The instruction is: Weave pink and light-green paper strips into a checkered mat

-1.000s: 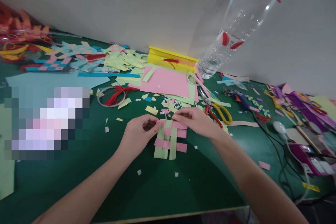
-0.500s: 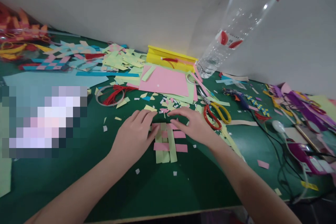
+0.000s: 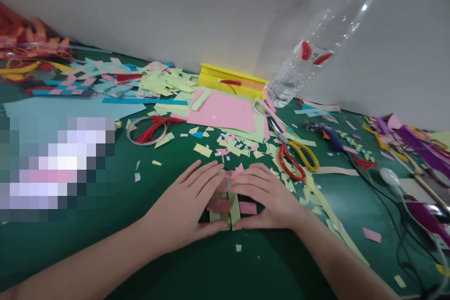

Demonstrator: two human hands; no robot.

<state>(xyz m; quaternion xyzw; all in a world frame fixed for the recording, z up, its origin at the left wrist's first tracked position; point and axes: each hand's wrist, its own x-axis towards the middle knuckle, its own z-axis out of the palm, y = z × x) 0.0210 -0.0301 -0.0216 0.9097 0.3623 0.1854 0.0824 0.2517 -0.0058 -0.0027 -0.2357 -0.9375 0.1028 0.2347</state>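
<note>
A small weave of paper strips (image 3: 234,208) lies flat on the green table in front of me, its pale green strips running lengthwise and pink strips crossing them. My left hand (image 3: 184,204) holds its left side, fingers stretched toward the top end and thumb at the bottom edge. From the right, my right hand (image 3: 270,192) clasps it with bent fingers over the upper part and its thumb at the lower edge. A pink strip end sticks up between the fingertips. Both hands hide much of the weave.
Red-and-yellow-handled scissors (image 3: 293,150) lie right of the paper scraps. Behind are pink sheets (image 3: 228,110), a yellow folded piece (image 3: 211,77) and a plastic bottle (image 3: 298,65). A tape ring (image 3: 131,131) with red tassels lies left; a corded glue gun (image 3: 422,218) lies right.
Both hands have come down closer to me around the weave, thumbs now at its lower edge. Earlier they pinched near its top end. The view has shifted slightly.
</note>
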